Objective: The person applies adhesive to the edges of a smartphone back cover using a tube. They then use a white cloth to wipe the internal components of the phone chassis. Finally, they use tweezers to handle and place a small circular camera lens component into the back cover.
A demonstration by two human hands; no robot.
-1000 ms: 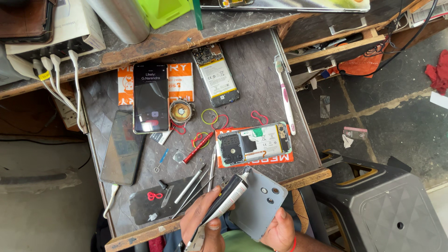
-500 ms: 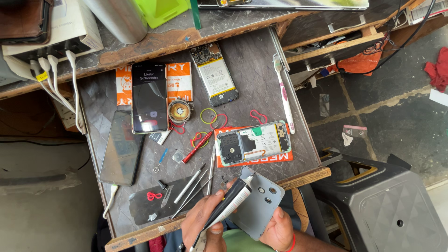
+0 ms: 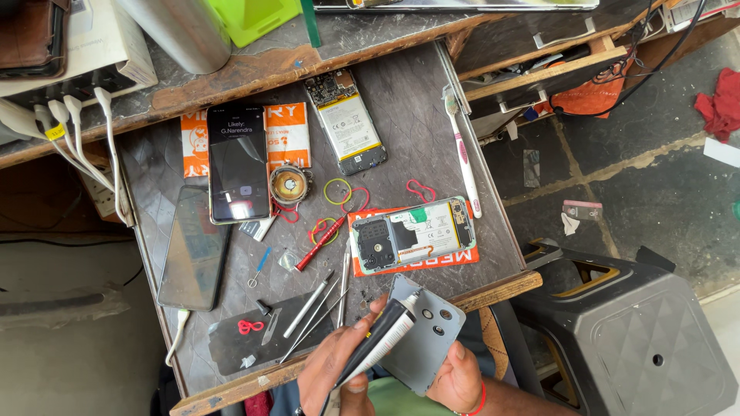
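Glue tube [image 3: 379,339] is clenched in your left hand [image 3: 335,368], long axis pointing to 1 o'clock, nozzle touching the grey back cover [image 3: 424,343] your right hand [image 3: 459,380] grips at 5 o'clock.

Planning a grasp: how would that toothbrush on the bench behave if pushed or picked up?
The toothbrush looks light: thin plastic handle. It is long and narrow, so a push near one end would probably pivot it. It lies beside the bench's right edge, so a sideways nudge might drop it off.
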